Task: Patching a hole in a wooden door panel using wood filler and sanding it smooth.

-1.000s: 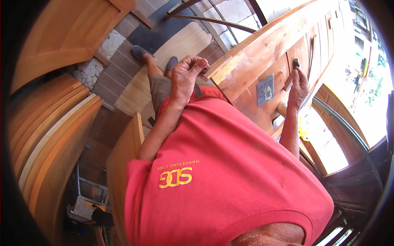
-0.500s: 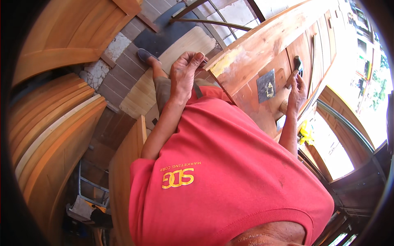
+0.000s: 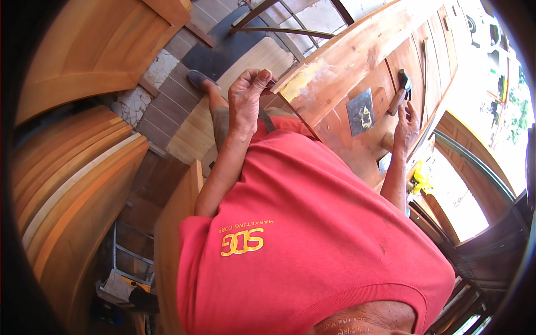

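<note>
A wooden door panel (image 3: 335, 103) lies in front of me, with pale yellow filler (image 3: 298, 82) smeared at its near left corner. My left hand (image 3: 244, 103) is closed beside that corner, thumb pressed on the fingers; a small dark edge shows there, too little to name. On the panel a hammer (image 3: 397, 99) rests, dark head away from me and wooden handle toward me. My right hand (image 3: 407, 128) is just short of the handle, fingers loosely stretched and apart. A flat grey metal plate (image 3: 358, 114) bearing a dab of yellow filler lies left of the hammer.
Several wooden panels (image 3: 72, 184) stand stacked at the left, and another door (image 3: 95, 50) is behind them. A metal ladder (image 3: 134, 257) is low at the left. A yellow crumpled bag (image 3: 422, 178) sits by the right forearm. Dark metal bars (image 3: 290, 28) stand beyond the panel.
My right hand has let go of the hammer, its fingers now off the handle, and sits slightly lower. The left hand stays closed by the panel's corner. The view has shifted slightly.
</note>
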`<state>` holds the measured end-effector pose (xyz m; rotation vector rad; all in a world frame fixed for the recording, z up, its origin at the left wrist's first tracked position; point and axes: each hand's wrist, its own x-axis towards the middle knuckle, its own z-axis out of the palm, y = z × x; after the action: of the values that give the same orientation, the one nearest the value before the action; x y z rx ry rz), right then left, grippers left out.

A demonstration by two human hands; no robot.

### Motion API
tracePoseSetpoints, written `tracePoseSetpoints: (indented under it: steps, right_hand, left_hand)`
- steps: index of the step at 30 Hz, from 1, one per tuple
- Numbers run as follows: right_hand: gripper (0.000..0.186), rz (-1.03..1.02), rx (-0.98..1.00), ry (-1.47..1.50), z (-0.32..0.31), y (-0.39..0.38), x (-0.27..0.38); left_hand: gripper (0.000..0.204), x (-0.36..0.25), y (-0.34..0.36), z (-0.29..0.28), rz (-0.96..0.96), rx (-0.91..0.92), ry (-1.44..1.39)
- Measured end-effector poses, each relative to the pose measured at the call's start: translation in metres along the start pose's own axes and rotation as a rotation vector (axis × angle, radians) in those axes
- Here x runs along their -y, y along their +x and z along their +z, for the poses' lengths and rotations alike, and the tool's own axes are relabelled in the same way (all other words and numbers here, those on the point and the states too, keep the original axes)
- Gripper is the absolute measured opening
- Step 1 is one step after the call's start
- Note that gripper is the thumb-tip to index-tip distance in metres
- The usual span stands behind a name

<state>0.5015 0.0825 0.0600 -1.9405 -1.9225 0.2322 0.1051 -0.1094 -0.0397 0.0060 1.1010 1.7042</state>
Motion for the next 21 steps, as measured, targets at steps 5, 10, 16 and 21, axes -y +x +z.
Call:
tracePoseSetpoints:
  steps: [5,10,16,21]
  right_hand:
    - [0.043,0.015,-0.002,0.081,0.004,-0.002,0.000]
    - [0.039,0.003,-0.001,0.204,0.006,-0.001,0.023]
    - [0.042,0.028,0.104,0.173,0.010,0.004,0.025]
    - [0.046,0.041,0.122,0.017,0.010,0.001,0.002]
  left_hand:
    - [0.023,-0.002,0.003,0.003,0.030,-0.015,0.021]
    - [0.023,-0.005,0.016,0.008,0.043,0.046,0.063]
    - [0.023,-0.009,0.015,0.017,0.005,0.047,0.036]
    - [0.021,0.001,0.019,0.011,-0.055,0.078,-0.038]
